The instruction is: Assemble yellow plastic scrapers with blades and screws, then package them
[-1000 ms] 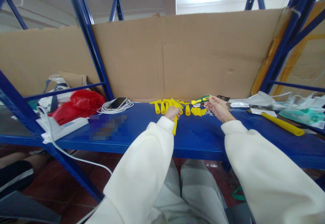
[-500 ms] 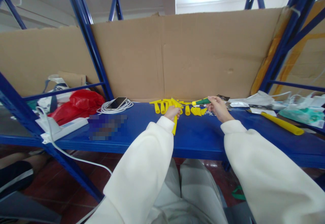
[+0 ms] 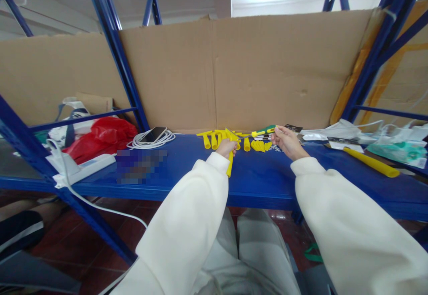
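Blue shelf (image 3: 261,183) of a metal rack, with a cardboard sheet (image 3: 281,72) upright along its back edge. Nearest: yellow piece (image 3: 229,166) at the shelf's middle, gripped in the left hand (image 3: 228,147), fingers wrapped round its mid-length; long axis runs front to back, near end toward the wearer, far end leaning slightly left. Screwdriver (image 3: 265,131), green and yellow handle, lies crosswise, shaft pointing left toward the piece; right hand (image 3: 286,141) pinches the handle's butt, fingers narrow. Tip contact: cannot tell. To the right, well apart, a yellow tube (image 3: 371,162) slants. Beyond the left hand, which partly blocks the view: yellow parts (image 3: 207,141) in a row; flat yellow pieces (image 3: 260,146) under the screwdriver's line. Phone (image 3: 154,135) on coiled white cable (image 3: 169,139), farther left.
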Demonstrator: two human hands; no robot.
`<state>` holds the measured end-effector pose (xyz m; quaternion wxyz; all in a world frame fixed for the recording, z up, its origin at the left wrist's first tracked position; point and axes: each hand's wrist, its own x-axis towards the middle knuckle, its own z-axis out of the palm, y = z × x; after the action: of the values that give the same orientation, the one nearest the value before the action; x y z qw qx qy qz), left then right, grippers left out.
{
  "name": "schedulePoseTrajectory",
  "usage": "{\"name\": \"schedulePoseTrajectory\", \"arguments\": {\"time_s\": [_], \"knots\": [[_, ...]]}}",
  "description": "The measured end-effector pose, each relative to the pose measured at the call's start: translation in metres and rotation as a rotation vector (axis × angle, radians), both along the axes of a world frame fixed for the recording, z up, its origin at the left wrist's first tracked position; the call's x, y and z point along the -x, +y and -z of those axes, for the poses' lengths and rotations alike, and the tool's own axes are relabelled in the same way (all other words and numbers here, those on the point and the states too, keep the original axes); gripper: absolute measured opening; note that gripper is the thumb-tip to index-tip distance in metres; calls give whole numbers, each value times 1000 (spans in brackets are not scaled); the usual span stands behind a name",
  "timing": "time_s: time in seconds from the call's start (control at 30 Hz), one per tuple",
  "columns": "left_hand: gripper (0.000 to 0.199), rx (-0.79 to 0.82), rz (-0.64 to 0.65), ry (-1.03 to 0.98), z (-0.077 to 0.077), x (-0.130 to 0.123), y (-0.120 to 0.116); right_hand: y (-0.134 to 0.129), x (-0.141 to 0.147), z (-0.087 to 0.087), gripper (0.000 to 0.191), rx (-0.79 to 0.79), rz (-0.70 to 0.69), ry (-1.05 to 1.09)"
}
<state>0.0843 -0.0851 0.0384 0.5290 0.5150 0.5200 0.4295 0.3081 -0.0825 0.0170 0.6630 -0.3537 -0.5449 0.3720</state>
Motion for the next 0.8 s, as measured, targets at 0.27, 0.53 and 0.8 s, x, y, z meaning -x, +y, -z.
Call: {"name": "schedulePoseTrajectory", "arguments": {"time_s": [0.27,0.53,0.8], "knots": [[21,-1,6,-10,2,-1,1,3,0,2,49,18,93,23],[23,28,-16,-16,-2,-1,-3,-2,0,0,50,21,38,-12],[21,12,-5,-19,0,0,-1,-1,0,-2,47,10,-11,8]]}}
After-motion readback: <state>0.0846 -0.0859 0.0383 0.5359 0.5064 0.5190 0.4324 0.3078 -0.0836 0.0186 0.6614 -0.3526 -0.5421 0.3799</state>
